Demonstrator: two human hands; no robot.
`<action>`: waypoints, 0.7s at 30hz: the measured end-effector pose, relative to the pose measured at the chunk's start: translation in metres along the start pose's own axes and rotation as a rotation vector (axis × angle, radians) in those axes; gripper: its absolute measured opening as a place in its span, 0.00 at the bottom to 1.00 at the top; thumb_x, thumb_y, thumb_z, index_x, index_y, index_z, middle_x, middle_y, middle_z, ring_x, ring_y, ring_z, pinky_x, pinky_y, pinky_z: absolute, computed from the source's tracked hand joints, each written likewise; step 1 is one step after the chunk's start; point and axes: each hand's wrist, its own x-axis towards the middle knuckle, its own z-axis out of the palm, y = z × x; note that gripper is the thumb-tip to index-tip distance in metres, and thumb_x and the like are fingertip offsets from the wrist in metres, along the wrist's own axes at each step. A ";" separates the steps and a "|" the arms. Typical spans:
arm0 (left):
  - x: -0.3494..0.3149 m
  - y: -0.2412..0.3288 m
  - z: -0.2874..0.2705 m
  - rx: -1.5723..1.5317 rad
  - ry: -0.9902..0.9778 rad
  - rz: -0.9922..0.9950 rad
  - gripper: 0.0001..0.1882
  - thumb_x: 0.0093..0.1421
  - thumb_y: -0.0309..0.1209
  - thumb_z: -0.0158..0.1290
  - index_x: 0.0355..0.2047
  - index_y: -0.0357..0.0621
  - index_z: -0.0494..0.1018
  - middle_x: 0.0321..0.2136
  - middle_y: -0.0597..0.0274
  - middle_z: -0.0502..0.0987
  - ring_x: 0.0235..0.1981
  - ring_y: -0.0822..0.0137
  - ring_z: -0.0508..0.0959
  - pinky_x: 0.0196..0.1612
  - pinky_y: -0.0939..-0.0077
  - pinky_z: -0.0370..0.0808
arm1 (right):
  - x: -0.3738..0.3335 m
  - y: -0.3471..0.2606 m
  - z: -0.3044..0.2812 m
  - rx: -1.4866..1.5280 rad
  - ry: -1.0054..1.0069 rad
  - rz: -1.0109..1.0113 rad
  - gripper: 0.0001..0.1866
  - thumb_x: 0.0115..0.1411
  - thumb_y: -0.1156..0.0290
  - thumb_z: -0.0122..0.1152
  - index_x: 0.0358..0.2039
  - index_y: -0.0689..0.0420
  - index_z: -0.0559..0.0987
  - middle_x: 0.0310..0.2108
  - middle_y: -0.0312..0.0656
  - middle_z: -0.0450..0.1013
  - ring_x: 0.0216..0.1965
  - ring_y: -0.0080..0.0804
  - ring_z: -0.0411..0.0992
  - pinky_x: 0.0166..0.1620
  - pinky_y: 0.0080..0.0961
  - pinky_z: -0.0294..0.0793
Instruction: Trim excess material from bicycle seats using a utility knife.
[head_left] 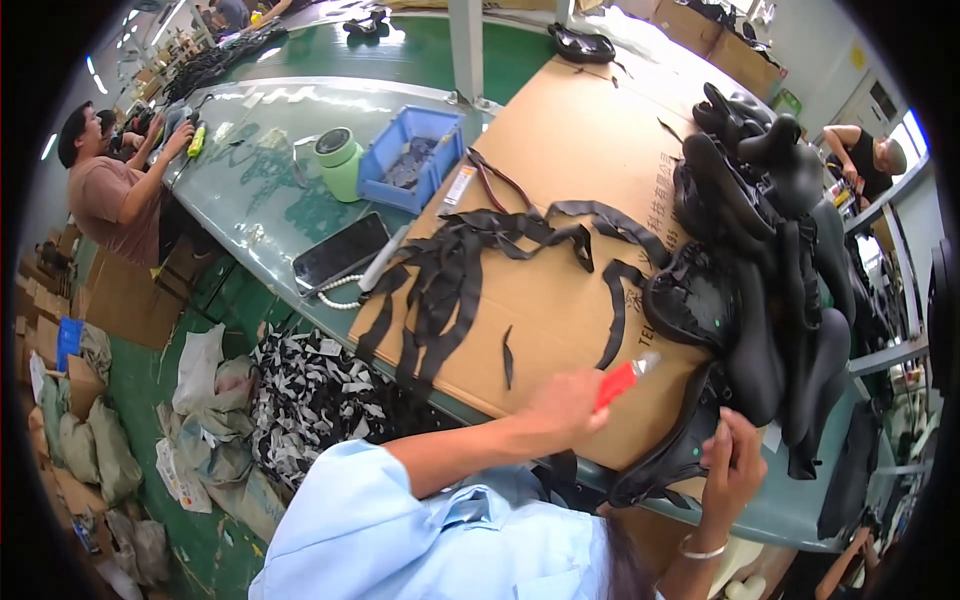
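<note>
My left hand [568, 412] is closed around a red-handled utility knife [616, 384], its pale blade pointing up and to the right above the cardboard. To the right, my right hand [736, 460] has its fingers bent in a pinch at the side of a black bicycle saddle [668, 450]. What sits between those fingertips is too small to make out. This saddle lies underside up at the near table edge. Another upturned saddle [690, 300] is just beyond it, against a heap of black saddles [770, 230]. Cut black strips [450, 290] are spread left of the knife.
On the cardboard sheet [560, 130] lie pliers [505, 180]. Left of it are a blue bin [368, 190], a green cup [340, 165] and a phone [342, 254]. Scraps [310, 390] cover the floor below left. A co-worker [115, 195] stands at left, another person [860, 150] at right.
</note>
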 end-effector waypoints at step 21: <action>0.016 -0.155 -0.104 -0.477 0.666 -0.063 0.15 0.66 0.36 0.43 0.45 0.35 0.66 0.35 0.40 0.72 0.40 0.40 0.72 0.43 0.54 0.68 | 0.166 -0.030 0.276 -0.576 -0.724 -0.357 0.21 0.51 0.56 0.54 0.33 0.63 0.78 0.31 0.59 0.75 0.39 0.55 0.72 0.44 0.43 0.72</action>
